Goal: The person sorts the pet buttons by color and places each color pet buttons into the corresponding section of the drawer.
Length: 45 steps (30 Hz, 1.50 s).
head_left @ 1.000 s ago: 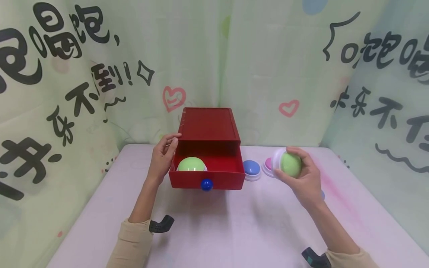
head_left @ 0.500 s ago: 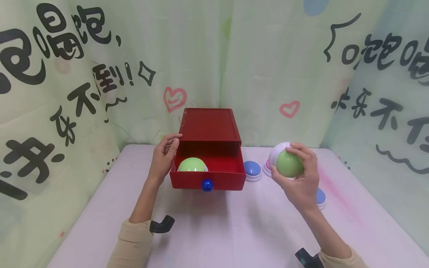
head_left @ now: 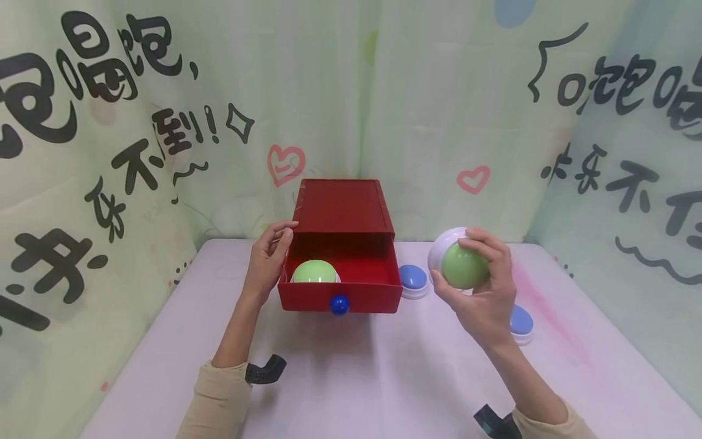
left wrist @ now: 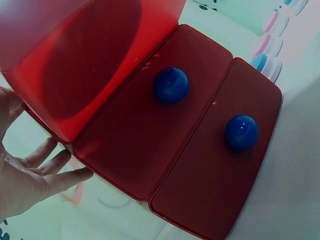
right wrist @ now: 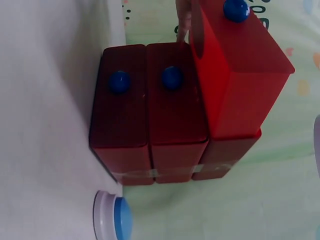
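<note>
A red cabinet (head_left: 344, 206) of three stacked drawers stands at the table's back, its top drawer (head_left: 307, 297) pulled out by its blue knob side toward me. Inside that drawer sits a domed green push button (head_left: 315, 271) with a white base. My left hand (head_left: 267, 259) rests against the cabinet's left side, fingers extended along it in the left wrist view. To the right of the drawer, above the table, my right hand (head_left: 490, 292) grips another green push button (head_left: 464, 266) by its rim, tilted with the white base facing left and up.
A blue push button (head_left: 413, 278) stands on the table (head_left: 378, 384) beside the cabinet's right side, and another blue button (head_left: 521, 321) stands behind the right wrist. Pink buttons (left wrist: 261, 45) show in the left wrist view. Patterned curtains (head_left: 417, 122) enclose the back and sides.
My right hand has moved left and slightly up with the green push button, baring the blue button at the right and covering the pink one. My left hand stays put.
</note>
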Each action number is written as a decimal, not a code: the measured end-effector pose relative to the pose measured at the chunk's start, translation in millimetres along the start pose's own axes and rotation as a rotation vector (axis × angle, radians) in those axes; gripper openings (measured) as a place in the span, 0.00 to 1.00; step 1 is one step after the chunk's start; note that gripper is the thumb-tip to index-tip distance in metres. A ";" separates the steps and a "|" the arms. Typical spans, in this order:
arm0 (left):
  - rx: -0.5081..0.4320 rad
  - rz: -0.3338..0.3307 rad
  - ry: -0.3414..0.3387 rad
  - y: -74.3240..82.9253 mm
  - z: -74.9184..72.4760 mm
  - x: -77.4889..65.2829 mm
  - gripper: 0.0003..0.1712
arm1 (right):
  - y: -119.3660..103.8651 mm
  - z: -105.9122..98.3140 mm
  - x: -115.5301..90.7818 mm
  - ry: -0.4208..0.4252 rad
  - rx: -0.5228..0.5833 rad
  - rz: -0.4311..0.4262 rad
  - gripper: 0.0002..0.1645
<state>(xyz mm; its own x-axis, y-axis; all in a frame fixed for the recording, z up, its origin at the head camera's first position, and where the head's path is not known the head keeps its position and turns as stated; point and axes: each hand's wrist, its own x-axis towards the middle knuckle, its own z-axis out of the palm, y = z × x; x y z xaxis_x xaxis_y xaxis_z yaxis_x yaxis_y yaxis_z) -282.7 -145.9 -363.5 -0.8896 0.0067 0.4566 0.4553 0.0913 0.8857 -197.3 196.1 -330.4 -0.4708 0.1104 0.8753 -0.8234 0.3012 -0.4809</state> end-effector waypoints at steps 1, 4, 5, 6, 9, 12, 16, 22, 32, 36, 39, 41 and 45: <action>-0.001 -0.001 0.000 -0.3 -0.1 -0.1 0.24 | -0.9 1.2 0.3 0.001 0.007 -0.003 0.39; -0.003 -0.004 0.002 -0.8 -0.2 -0.4 0.24 | -3.5 5.1 0.8 0.004 0.037 -0.015 0.39; -0.003 -0.004 0.003 -1.2 -0.2 -0.3 0.24 | -4.2 6.3 0.8 0.004 0.051 -0.018 0.39; -0.003 -0.003 0.004 -1.4 -0.1 -0.3 0.24 | -5.1 7.8 0.9 0.006 0.064 -0.021 0.39; -0.001 -0.006 0.008 -1.4 0.2 -0.7 0.25 | -8.1 11.5 1.2 -0.002 0.093 -0.023 0.39; -0.002 -0.011 0.008 -1.3 0.4 -1.5 0.25 | -11.4 14.2 1.6 -0.017 0.097 -0.015 0.40; -0.001 -0.016 0.006 -1.0 0.2 -2.8 0.25 | -13.9 17.6 2.3 -0.038 0.097 0.002 0.40; -0.002 -0.015 0.006 -0.7 -0.1 -2.6 0.24 | -17.5 27.1 3.4 -0.066 0.141 0.019 0.40; 0.007 -0.012 0.010 1.3 0.7 -1.8 0.24 | -17.4 41.6 7.4 -0.107 0.196 0.000 0.38; 0.005 -0.011 0.012 1.3 1.2 -1.2 0.24 | -15.5 45.2 12.5 -0.153 0.156 -0.025 0.38; 0.007 -0.013 0.011 1.7 1.3 -1.1 0.25 | -14.2 48.0 16.5 -0.205 0.116 -0.048 0.39; 0.008 -0.013 0.011 1.8 1.4 -0.9 0.25 | -13.9 49.9 18.5 -0.244 0.083 -0.062 0.39; 0.007 -0.015 0.014 1.4 1.4 -1.1 0.24 | -13.8 53.4 21.9 -0.313 0.036 -0.094 0.40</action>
<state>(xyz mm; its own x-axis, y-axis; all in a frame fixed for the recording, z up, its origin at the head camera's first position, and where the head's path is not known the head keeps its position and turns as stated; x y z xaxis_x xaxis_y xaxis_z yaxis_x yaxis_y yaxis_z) -281.1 -144.4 -362.9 -0.8959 -0.0087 0.4441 0.4412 0.0981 0.8920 -213.2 143.8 -307.4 -0.4626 -0.2147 0.8602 -0.8757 0.2621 -0.4055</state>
